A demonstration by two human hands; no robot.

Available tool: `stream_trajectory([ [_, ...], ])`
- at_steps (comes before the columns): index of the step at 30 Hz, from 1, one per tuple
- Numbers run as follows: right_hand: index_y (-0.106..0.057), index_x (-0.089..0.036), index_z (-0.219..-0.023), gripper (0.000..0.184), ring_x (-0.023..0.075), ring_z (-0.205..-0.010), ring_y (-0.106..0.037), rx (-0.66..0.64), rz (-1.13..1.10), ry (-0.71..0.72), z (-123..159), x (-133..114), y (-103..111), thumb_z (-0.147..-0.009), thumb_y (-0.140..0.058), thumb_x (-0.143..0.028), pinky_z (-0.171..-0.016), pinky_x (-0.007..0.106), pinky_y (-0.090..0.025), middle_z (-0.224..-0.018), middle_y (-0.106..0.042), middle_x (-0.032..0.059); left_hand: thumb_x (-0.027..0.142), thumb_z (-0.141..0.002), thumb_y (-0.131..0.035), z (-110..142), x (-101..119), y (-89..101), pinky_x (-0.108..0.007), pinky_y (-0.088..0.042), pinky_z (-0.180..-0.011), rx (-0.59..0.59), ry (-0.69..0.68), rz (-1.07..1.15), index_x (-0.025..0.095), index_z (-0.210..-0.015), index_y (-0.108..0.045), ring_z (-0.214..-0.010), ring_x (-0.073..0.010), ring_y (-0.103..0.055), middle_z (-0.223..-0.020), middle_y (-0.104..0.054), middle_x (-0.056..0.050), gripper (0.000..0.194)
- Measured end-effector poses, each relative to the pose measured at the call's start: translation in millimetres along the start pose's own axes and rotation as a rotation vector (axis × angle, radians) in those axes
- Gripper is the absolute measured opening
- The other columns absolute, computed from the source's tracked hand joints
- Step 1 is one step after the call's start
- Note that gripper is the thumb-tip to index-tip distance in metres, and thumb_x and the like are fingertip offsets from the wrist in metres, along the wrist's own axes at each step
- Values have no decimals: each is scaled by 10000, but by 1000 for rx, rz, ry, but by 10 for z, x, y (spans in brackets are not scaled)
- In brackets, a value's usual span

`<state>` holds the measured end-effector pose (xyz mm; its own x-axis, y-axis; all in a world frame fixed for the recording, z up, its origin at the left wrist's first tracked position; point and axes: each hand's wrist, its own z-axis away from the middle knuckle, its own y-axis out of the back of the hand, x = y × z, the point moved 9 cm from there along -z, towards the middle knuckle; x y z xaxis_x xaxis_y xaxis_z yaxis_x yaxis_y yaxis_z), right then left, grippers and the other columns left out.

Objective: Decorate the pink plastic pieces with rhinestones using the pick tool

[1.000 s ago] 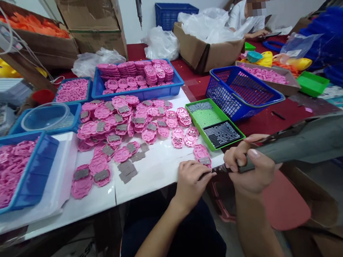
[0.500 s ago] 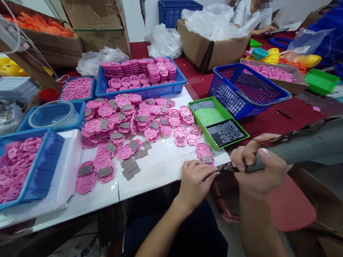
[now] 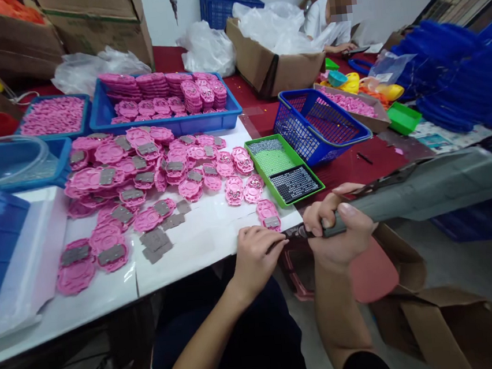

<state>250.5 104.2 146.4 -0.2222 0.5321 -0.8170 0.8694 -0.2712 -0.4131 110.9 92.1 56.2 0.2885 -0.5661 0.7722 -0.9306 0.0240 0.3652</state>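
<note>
Hands and tool at the near edge of a white surface (image 3: 207,230), head view. The R hand (image 3: 341,230) has its fingers wrapped round the grip of a gray tool (image 3: 420,188), held approx. horiz., its blurred body running off to the right and its tip pointing at the L hand (image 3: 255,256). The L fingers are narrow, bunched at the tool's tip; whether they pinch the tip itself or a small dark piece, can't tell. Just beyond the L hand lies a single pink part (image 3: 268,211) w/ a gray plate on its near end. Farther left, a heap of pink parts (image 3: 110,154), many w/ plates on top, spreads over the surface; loose gray plates (image 3: 156,242) lie in front. Behind the heap, a blue tub (image 3: 179,125) holds stacked pink parts. Right of the heap, a green tray (image 3: 264,174) carries small metal bits (image 3: 265,146) at the far end and a dotted black insert (image 3: 285,197) at the near end, w/ a blue basket (image 3: 300,136) just beside. Top right, in bkgd.: a co-worker (image 3: 321,20), seated behind an open carton (image 3: 298,74).
</note>
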Motion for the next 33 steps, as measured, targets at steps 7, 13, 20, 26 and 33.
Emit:
stream_trajectory([
  [7, -617, -265, -914, 108, 92, -305, -311, -36, 58, 11, 37, -21, -67, -807, -602, -270, -341, 264, -264, -500, -377, -100, 318, -989, -694, -12, 103, 49, -397, -390, -860, 5, -36, -92, 229, -870, -751, -877, -191, -683, -889, -803, 1, 158],
  [13, -611, -290, -896, 110, 102, -302, -292, 18, 142, 4, 36, -4, -40, -798, -637, -332, -338, 274, -268, -489, -358, -98, 317, -994, -687, -3, 82, 59, -403, -385, -876, 10, -18, -120, 228, -865, -742, -869, -181, -680, -879, -801, 7, 166],
  [20, -608, -263, -917, 123, 87, -308, -324, 4, 116, 13, 57, 69, -70, -808, -646, -306, -347, 245, -299, -496, -388, -113, 323, -987, -693, -3, 80, 71, -403, -402, -878, 28, -55, -167, 229, -929, -732, -903, -197, -698, -929, -807, 4, 117],
  [26, -577, -223, -904, 151, 80, -324, -402, 89, 139, -29, -32, 365, 16, -773, -649, -247, -361, 226, -326, -494, -445, -120, 390, -922, -760, -11, -86, -39, -496, -422, -1057, -56, -62, -390, 176, -1343, -598, -1303, -323, -617, -1330, -722, -120, 500],
  [33, -575, -226, -887, 159, 73, -315, -393, 73, 157, -60, -121, 593, -15, -751, -651, -254, -368, 233, -335, -479, -449, -127, 241, -941, -727, -28, -189, -122, -468, -465, -1092, -105, -7, -422, 155, -1398, -535, -1328, -291, -623, -1361, -698, -152, 503],
])
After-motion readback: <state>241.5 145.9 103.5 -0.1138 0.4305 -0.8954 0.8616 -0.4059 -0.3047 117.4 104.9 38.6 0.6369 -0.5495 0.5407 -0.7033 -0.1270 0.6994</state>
